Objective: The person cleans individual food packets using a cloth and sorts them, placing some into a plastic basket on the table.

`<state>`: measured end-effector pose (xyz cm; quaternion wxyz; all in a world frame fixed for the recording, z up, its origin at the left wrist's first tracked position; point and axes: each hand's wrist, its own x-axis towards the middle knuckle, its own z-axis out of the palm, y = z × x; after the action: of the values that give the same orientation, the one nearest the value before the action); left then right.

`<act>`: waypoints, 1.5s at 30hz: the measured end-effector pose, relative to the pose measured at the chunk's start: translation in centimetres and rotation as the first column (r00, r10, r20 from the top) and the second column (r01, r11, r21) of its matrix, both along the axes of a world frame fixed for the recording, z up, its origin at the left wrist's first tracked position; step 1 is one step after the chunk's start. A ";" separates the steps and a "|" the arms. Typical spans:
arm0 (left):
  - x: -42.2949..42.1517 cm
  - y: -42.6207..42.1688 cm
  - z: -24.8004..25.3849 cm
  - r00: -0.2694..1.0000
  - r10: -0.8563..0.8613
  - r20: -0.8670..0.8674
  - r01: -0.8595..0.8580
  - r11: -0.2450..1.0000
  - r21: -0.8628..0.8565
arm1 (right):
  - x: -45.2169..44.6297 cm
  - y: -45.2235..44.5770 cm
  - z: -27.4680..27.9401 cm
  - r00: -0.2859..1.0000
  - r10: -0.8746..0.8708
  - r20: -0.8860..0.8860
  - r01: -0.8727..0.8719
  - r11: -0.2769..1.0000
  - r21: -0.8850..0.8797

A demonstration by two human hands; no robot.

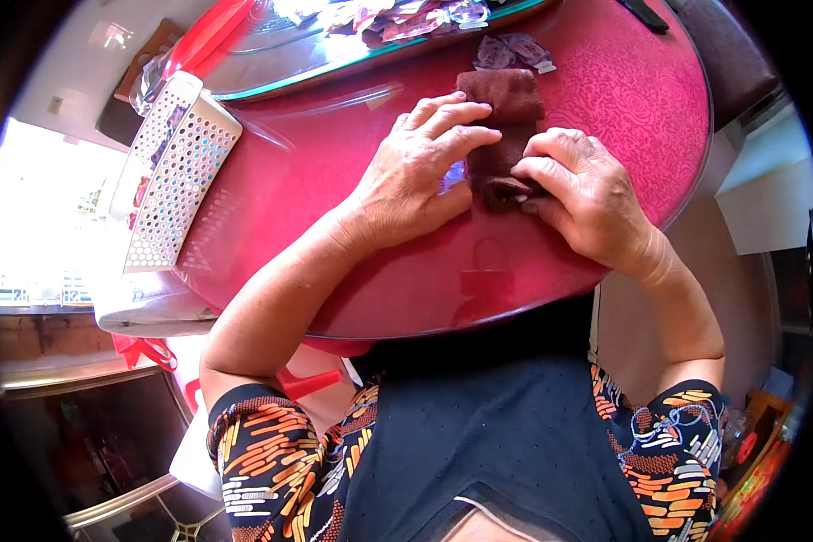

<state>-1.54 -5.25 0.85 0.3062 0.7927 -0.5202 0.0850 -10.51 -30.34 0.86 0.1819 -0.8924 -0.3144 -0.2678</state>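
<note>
A dark brown cloth [503, 95] lies lengthwise on the red table, its near end folded or rolled up. My right hand [583, 194] pinches that near end between thumb and fingers, from the right side. Along the cloth's left edge, my left hand [415, 167] rests with its fingers apart, the fingertips touching the cloth. Partly hidden under the left hand is a small clear-purple plastic piece [452, 176]. Just beyond the cloth's far end lie small purple printed packets [513, 51].
A glass-edged tray [334, 65] at the back holds several wrapped packets [406, 20]. To the left stands a white perforated basket [185, 172]. The red table [370, 298] has a curved near edge close to my body. A dark object [643, 14] lies far right.
</note>
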 end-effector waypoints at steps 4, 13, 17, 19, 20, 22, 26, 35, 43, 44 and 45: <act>0.0 0.0 0.5 1.000 -0.029 -0.005 0.029 0.999 -0.023 | 0.6 0.0 0.5 1.000 -0.007 0.030 0.010 0.997 -0.076; 0.7 -0.8 -1.2 0.999 0.029 0.036 -0.021 0.979 -0.204 | 3.1 0.1 1.5 0.967 0.112 -0.227 -0.053 0.966 0.252; 0.6 -1.0 -0.8 0.998 0.061 -0.021 -0.064 0.968 -0.243 | 2.6 0.3 2.1 0.954 0.185 -0.238 -0.086 0.924 0.374; 0.5 -1.0 -0.6 0.995 0.079 -0.061 -0.092 0.965 -0.244 | 2.5 0.1 1.9 0.969 0.143 -0.203 -0.060 0.929 0.366; 0.4 -1.1 -0.4 0.993 0.086 -0.079 -0.103 0.964 -0.246 | 2.6 -0.1 1.7 0.969 0.124 -0.212 -0.039 0.929 0.367; 0.2 -1.3 -0.5 0.986 0.090 -0.139 -0.128 0.948 -0.291 | 2.9 -0.3 1.4 0.970 0.085 -0.229 0.006 0.929 0.370; 0.3 -1.4 -0.8 0.983 0.087 -0.163 -0.137 0.935 -0.328 | 3.7 -0.3 1.2 0.958 0.067 -0.277 0.025 0.948 0.318; 0.8 -1.8 -1.4 0.990 0.116 0.074 -0.095 0.966 -0.240 | 4.3 0.5 2.0 0.974 -0.213 0.080 0.220 0.972 -0.084; 0.6 -1.9 -1.2 0.985 0.162 0.058 -0.146 0.965 -0.220 | 9.2 -1.1 1.6 0.993 -0.085 -0.080 0.078 0.993 -0.086; 0.8 -1.7 -1.3 0.985 0.147 0.091 -0.127 0.971 -0.202 | 9.5 -1.3 1.3 0.977 -0.077 -0.199 0.070 0.997 -0.041; 1.0 -1.5 -1.4 0.984 0.132 0.123 -0.108 0.977 -0.183 | 9.5 -1.5 1.4 0.966 -0.031 -0.257 0.042 0.998 0.037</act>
<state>-0.55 -6.75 -0.50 0.3335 0.7851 -0.4812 0.2019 -1.05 -31.84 2.22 0.2345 -0.9212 -0.2660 -0.1602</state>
